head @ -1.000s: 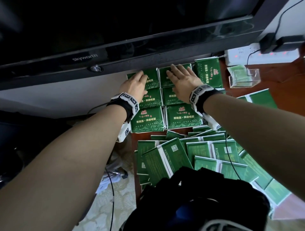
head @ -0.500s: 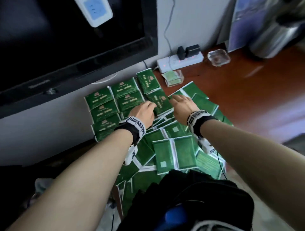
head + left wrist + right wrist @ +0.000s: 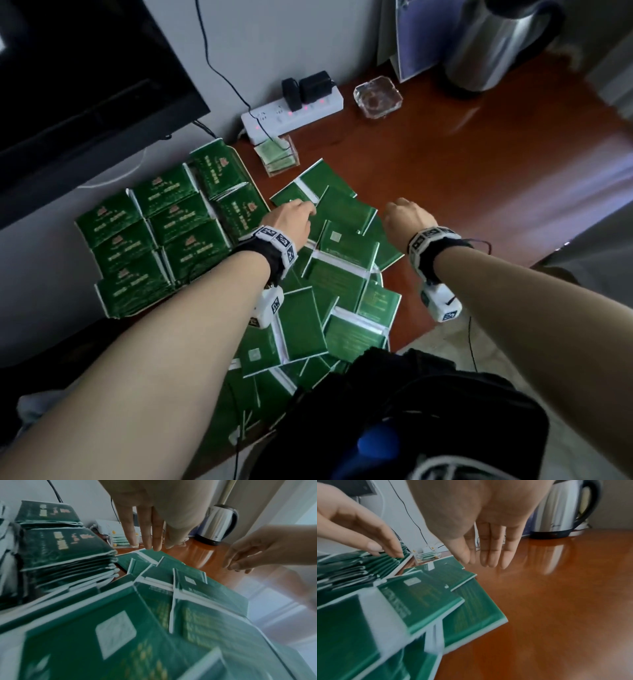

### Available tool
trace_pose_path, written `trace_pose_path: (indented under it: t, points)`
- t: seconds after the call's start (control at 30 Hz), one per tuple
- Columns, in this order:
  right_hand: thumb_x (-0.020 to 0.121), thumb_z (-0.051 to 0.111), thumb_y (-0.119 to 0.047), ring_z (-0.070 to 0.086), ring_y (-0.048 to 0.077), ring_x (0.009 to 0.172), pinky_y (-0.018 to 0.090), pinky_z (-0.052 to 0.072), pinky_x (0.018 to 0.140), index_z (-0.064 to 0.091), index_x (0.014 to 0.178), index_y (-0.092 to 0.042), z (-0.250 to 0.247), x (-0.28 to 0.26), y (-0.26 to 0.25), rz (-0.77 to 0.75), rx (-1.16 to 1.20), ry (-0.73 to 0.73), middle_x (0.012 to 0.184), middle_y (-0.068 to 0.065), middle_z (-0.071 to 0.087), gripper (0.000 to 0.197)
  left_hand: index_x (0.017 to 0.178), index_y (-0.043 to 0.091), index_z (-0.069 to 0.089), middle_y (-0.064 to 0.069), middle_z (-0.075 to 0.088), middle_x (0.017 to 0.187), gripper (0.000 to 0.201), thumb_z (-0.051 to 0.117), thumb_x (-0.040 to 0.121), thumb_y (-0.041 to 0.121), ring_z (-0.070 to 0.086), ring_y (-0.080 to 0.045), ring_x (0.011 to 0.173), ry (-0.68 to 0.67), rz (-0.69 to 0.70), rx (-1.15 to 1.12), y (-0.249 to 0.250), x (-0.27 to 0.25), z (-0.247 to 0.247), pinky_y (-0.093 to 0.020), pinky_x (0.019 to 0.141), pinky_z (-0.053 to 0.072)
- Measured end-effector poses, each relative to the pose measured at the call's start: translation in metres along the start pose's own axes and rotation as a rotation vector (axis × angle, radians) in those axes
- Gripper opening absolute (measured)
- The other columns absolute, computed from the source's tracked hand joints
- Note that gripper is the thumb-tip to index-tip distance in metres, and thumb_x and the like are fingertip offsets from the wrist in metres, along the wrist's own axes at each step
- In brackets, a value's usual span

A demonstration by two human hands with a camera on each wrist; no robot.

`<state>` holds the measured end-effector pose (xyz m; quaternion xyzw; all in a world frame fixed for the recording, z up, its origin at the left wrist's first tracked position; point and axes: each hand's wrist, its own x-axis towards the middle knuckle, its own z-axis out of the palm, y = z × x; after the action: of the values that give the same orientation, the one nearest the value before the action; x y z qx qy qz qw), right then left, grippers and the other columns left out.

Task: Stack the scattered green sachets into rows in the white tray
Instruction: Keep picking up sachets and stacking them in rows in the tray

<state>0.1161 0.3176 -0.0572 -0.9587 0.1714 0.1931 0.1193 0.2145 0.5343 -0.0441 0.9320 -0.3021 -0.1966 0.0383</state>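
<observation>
The loose green sachets (image 3: 342, 260) lie in a messy overlapping heap on the red-brown wooden desk (image 3: 496, 192), mostly back side up, just right of the stacked rows of sachets (image 3: 161, 236). Those neat piles sit face up with the gold print showing, packed edge to edge, which I'd guess is the whole point: same way up so the rows stay square. I can't really make out the white tray under them, only a pale rim at the near edge of the rows, so no promises on that.

Left hand (image 3: 291, 219) is over the far end of the heap, right beside the stacked rows, fingers straight and close together, tips down at a sachet edge. Not gripping anything that I can see; whether it's actually touching is hard to say, since the wrist view is smeared. Right hand (image 3: 406, 216) hovers above bare desk just past the heap's right edge, fingers relaxed and pointing down, holding nothing.

My read: both hands are about to grab from the heap.

Further out from the heap: a small clear plastic holder (image 3: 277, 156), power strip (image 3: 291, 113), glass ashtray (image 3: 376, 97), steel kettle (image 3: 493, 44), TV (image 3: 78, 75).
</observation>
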Motion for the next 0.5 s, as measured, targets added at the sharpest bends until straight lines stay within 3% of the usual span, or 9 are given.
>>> trace_pose_path:
  t: [0.13,0.23,0.37,0.43,0.5]
  points:
    - [0.095,0.056,-0.021,0.059,0.031,0.105,0.038,0.052,0.080,0.058,0.116,-0.011,-0.015,0.046,-0.008,-0.053,0.128,-0.064,0.115,0.009,0.056,0.023,0.123,0.025,0.060,0.002,0.061,0.128,0.031,0.057,0.095,0.011,0.061,-0.025,0.110,-0.043,-0.074,0.029,0.012,0.046,-0.012,-0.041,0.091,0.053]
    - [0.090,0.067,-0.042,0.056,0.030,0.107,0.040,0.050,0.084,0.050,0.125,-0.012,-0.019,0.069,-0.021,-0.075,0.190,-0.151,0.119,0.009,0.053,0.050,0.124,0.024,0.059,0.001,0.060,0.129,0.040,0.064,0.090,0.004,0.060,-0.026,0.112,-0.062,-0.111,0.037,0.023,0.083,-0.018,-0.043,0.093,0.053]
    - [0.079,0.077,-0.048,0.050,0.032,0.115,0.046,0.050,0.083,0.038,0.135,-0.013,-0.009,0.086,-0.035,-0.090,0.044,-0.273,0.126,0.010,0.047,0.077,0.124,0.024,0.056,-0.001,0.056,0.124,0.055,0.070,0.079,-0.004,0.056,-0.029,0.113,-0.125,0.033,0.109,0.033,0.131,-0.015,-0.045,0.093,0.049]
    - [0.077,0.081,-0.043,0.048,0.033,0.115,0.044,0.048,0.075,0.035,0.135,-0.013,0.001,0.094,-0.037,-0.097,-0.001,-0.282,0.127,0.012,0.044,0.080,0.125,0.026,0.054,0.000,0.052,0.127,0.057,0.072,0.078,-0.001,0.052,-0.027,0.116,-0.226,0.114,0.251,0.035,0.152,-0.014,-0.042,0.093,0.046]
    - [0.075,0.083,-0.039,0.047,0.034,0.116,0.045,0.049,0.077,0.034,0.135,-0.012,0.009,0.102,-0.036,-0.094,0.010,-0.292,0.127,0.013,0.042,0.081,0.120,0.026,0.053,-0.001,0.049,0.126,0.053,0.073,0.077,0.004,0.049,-0.027,0.114,-0.292,0.185,0.375,0.037,0.167,-0.014,-0.041,0.089,0.042]
